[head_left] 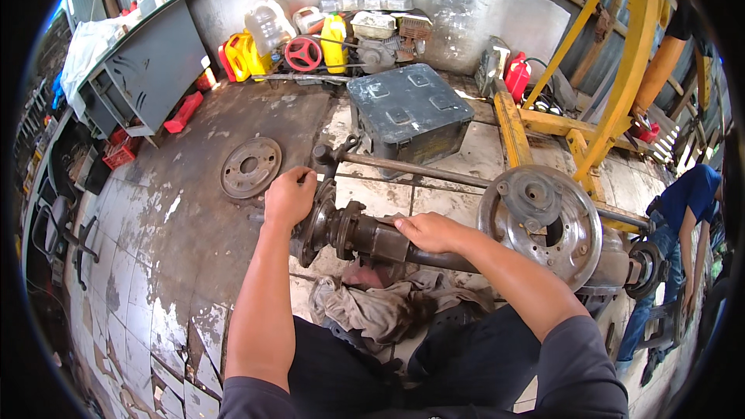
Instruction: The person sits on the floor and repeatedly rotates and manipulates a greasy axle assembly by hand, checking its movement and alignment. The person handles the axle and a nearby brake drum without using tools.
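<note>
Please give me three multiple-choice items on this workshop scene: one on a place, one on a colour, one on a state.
1. Where does the loose round disc lie?
A. on the floor, left of the left hand
B. on top of the grey box
C. on the shelf

2. What colour is the handwheel by the back wall?
A. blue
B. red
C. white

3. How is the right hand placed?
A. raised in the air
B. resting on the axle tube
C. inside the grey box

Answers:
1 A: the disc sits flat on the stained floor, beside the left hand at the hub flange.
2 B: it shows red among the yellow cans.
3 B: its palm lies on the axle tube, away from the grey box.
</note>
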`<control>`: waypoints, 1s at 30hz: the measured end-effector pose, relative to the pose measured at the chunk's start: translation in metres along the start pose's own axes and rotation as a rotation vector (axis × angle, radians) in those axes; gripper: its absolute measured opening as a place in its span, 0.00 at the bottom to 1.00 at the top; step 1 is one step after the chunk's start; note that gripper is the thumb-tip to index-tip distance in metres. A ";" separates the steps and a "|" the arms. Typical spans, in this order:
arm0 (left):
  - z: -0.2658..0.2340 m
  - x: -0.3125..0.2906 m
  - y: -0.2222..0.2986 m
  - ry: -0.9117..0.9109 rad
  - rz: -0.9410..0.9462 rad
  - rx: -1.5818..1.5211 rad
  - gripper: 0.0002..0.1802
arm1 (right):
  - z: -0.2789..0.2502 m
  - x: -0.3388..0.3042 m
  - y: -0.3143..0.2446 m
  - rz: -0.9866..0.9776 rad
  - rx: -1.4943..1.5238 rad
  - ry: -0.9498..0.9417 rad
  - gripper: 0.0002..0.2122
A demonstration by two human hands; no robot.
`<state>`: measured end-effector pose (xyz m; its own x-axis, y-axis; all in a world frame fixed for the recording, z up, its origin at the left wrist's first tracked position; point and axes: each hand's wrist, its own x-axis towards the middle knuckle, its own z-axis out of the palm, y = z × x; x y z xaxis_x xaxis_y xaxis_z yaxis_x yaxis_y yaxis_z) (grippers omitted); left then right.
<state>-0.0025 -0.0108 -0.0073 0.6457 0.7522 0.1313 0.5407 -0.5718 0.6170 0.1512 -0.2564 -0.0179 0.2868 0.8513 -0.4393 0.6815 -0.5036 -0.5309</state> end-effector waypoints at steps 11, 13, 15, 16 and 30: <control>-0.002 -0.001 0.004 -0.013 0.002 0.009 0.21 | 0.005 0.006 0.015 -0.014 0.030 0.046 0.26; 0.000 0.000 0.003 -0.007 0.005 0.006 0.21 | 0.008 0.006 0.016 -0.031 0.026 0.065 0.26; 0.000 0.000 -0.003 -0.002 -0.004 0.012 0.21 | 0.010 0.003 0.008 -0.059 0.018 0.075 0.26; 0.000 0.001 -0.001 -0.006 -0.002 0.011 0.21 | 0.009 0.003 0.010 -0.043 0.026 0.069 0.26; 0.000 0.001 0.000 -0.009 -0.006 0.013 0.20 | 0.011 0.003 0.009 -0.060 0.025 0.090 0.27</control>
<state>-0.0018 -0.0100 -0.0069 0.6474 0.7525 0.1208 0.5512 -0.5718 0.6076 0.1508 -0.2599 -0.0319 0.3061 0.8893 -0.3398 0.6825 -0.4538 -0.5729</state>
